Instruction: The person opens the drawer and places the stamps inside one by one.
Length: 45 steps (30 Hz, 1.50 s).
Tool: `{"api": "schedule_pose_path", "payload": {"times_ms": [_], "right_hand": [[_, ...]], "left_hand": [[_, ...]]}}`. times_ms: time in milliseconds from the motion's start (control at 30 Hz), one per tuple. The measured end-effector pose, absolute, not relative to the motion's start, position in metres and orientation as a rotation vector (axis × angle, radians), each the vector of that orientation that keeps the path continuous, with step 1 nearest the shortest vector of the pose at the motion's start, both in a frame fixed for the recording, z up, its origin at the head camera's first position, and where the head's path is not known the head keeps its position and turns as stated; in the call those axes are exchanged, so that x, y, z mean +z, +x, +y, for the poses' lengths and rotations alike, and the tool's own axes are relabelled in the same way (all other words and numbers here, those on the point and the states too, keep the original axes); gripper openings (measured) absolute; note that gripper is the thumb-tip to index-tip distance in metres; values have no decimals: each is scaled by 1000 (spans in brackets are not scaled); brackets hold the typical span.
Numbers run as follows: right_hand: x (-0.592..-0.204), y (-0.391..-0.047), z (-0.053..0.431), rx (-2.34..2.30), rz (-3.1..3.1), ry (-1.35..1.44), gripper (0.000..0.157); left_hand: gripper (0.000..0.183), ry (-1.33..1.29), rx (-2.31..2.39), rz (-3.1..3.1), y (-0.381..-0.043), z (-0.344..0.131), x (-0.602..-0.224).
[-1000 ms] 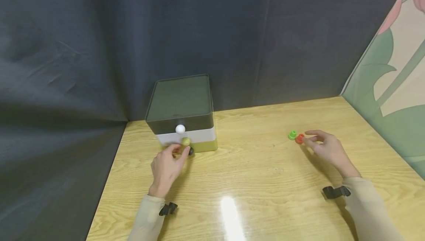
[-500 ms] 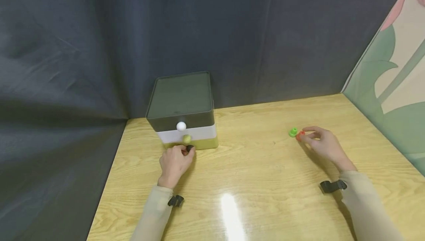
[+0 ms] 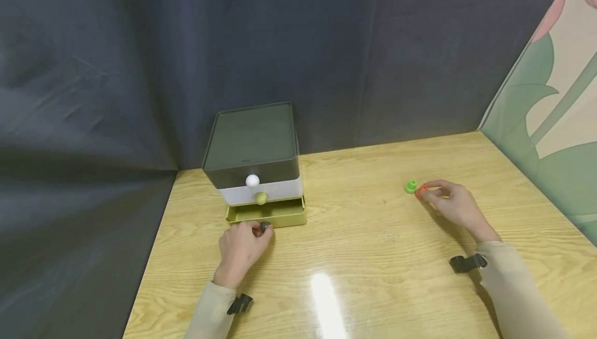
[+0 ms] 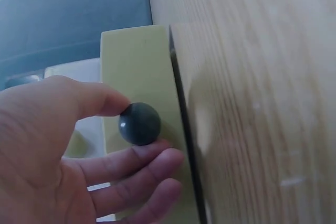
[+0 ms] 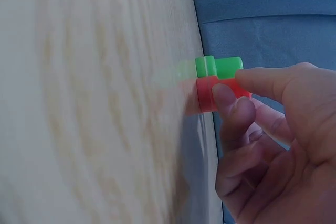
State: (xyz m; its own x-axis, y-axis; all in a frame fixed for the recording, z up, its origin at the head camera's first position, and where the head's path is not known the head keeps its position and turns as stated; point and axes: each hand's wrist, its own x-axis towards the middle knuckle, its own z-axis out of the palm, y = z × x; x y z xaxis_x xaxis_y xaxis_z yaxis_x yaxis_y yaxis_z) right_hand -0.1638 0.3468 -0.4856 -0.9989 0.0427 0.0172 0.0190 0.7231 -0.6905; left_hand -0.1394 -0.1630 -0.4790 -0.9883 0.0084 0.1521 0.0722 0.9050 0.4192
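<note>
At the left stands a small three-tier drawer box [image 3: 254,137] with a dark top, a white middle and a yellow-green bottom. Its bottom drawer [image 3: 289,219] is partly pulled out, and the inside shows. My left hand [image 3: 243,248] pinches that drawer's round dark knob [image 4: 139,124] between thumb and fingers. Far to the right, my right hand [image 3: 453,205] has thumb and fingertips around a small red stepped peg [image 5: 207,94], which stands on the table. A matching green peg [image 3: 411,187] stands right beside the red one, its cap toward my thumb in the right wrist view.
The wooden table [image 3: 354,245] carries everything. A dark curtain [image 3: 373,59] hangs behind it and at the left, close behind the drawer box. A panel with a plant pattern [image 3: 559,100] borders the right side. White [image 3: 252,181] and yellow-green [image 3: 260,198] knobs mark the upper drawers.
My left hand has taken hold of the dark knob and drawn the bottom drawer out toward me. My right hand's fingers have closed in around the red peg, which stays in place.
</note>
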Motion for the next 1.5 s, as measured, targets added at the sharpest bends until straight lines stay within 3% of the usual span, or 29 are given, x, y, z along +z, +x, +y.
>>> {"api": "schedule_pose_path", "payload": {"times_ms": [433,567,667,833,1100,1500], "right_hand": [[-486,-161,348,1192,-2898,-50,58],[-484,-159,348,1183,-2901,-55,57],[-483,-158,348,1191,-2876,-61,54],[-480,-157,349,1175,-2844,-54,51],[-471,-154,339,1220,-2824,-58,53],[-441,-155,289,1166,-2779,83,45]], "left_hand": [[35,-68,-641,-2981,-105,-164,-475],[49,29,-701,-3044,-100,-174,-464],[50,114,-782,-2964,-102,-190,-453],[36,131,-995,-2679,-113,-215,-453],[54,94,-1311,-2678,-128,-231,-483],[48,33,-1309,-2726,-133,-235,-496]]}}
